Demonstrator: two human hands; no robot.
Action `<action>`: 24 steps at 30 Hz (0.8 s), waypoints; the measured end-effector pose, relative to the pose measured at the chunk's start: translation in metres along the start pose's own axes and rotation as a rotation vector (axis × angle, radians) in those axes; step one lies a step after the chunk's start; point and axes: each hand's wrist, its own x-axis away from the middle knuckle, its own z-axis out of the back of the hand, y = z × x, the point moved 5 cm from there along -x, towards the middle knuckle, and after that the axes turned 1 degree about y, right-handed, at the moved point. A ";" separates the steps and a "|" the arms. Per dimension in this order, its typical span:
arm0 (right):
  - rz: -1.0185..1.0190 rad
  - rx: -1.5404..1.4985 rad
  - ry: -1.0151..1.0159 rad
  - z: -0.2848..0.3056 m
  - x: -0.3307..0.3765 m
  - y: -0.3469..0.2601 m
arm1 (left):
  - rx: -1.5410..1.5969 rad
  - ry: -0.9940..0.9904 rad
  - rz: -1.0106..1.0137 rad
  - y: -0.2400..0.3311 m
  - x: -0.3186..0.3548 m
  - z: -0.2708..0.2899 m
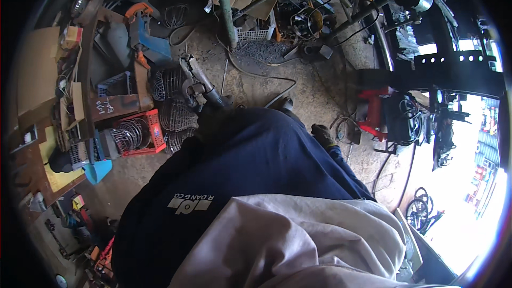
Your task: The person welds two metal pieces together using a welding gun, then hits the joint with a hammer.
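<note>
- A dark gloved hand [210, 120], on the person's left side of the picture, grips a metal tool [194, 82] by its black handle; the tool's grey head points up and to the left, over the stacked wire pieces.
- I take it for the left hand. Its fingers wrap tight round the handle, though the dark glove and the navy sleeve [240, 165] blur into each other, so single fingers cannot be told apart.
- The right hand cannot be made out: the navy top and a pale grey cloth [298, 240] fill the lower middle of the view and cover where it would be.
- The tool sits above the concrete floor [314, 90], just beside a pile of round wire grilles [170, 101] that lie overlapping on the floor.
- Left of the grilles stands a red plastic crate [152, 133] with more coiled wire rings inside it.
- Further up, a blue and orange machine [144, 34] stands among scrap metal.
- A light blue funnel-like scoop [98, 170] lies near the crate, at the edge of a cluttered wooden desk [32, 154].
- A white plastic basket [253, 34] sits at the top middle, with grey metal filings spread below it.
- A black cable [256, 74] snakes across the floor.
- A red machine [373, 109] stands to the right, well apart from the tool.
- A dark shoe [322, 134] shows beyond the navy cloth.
</note>
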 end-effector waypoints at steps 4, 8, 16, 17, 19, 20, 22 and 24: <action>-0.016 0.089 -0.067 0.029 -0.027 0.076 | -0.148 -0.011 -0.239 0.004 -0.002 -0.007; -0.171 -0.030 0.020 0.050 -0.040 0.098 | -0.181 -0.031 -0.409 0.018 -0.005 -0.030; -0.049 -0.173 -0.102 0.045 -0.035 0.004 | -0.393 0.015 -0.671 0.050 0.027 -0.051; -0.018 -0.138 -0.120 0.053 -0.042 0.010 | -0.411 0.014 -0.714 0.056 0.029 -0.057; -0.024 -0.130 -0.140 0.059 -0.053 0.014 | -0.455 0.029 -0.785 0.065 0.033 -0.064; -0.062 -0.158 -0.142 0.059 -0.057 0.011 | -0.489 0.044 -0.815 0.067 0.035 -0.066; -0.048 -0.092 -0.185 0.051 -0.061 0.003 | -0.546 0.072 -0.863 0.070 0.041 -0.069; 0.010 0.068 -0.232 0.044 -0.063 -0.007 | -0.588 0.092 -0.919 0.077 0.043 -0.076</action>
